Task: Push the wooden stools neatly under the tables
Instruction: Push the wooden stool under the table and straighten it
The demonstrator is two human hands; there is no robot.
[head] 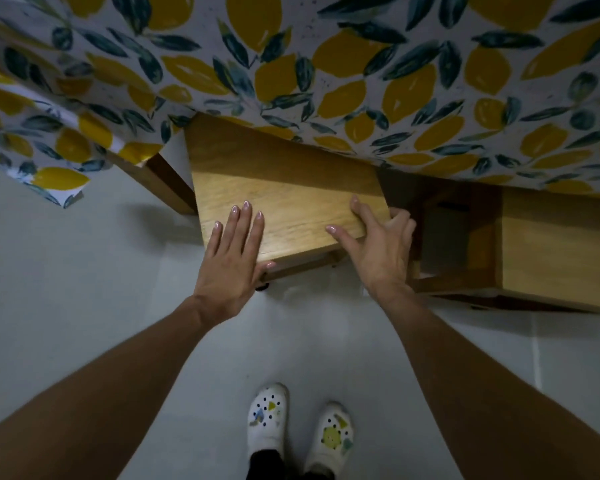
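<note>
A wooden stool (pixel 284 188) with a flat rectangular seat stands partly under the table, its far half in the shadow of the lemon-print tablecloth (pixel 326 64). My left hand (pixel 232 258) lies flat on the seat's near left corner, fingers spread, thumb hooked under the front edge. My right hand (pixel 378 247) grips the seat's near right corner, thumb and forefinger on top, other fingers curled round the side. A second wooden stool (pixel 555 247) sits to the right, its far edge under the cloth.
A wooden table leg (pixel 160 181) stands just left of the stool. The cloth's corner (pixel 49 181) hangs down at the left. Pale tiled floor (pixel 84 289) spreads below. My two white patterned shoes (pixel 298 427) stand near the bottom middle.
</note>
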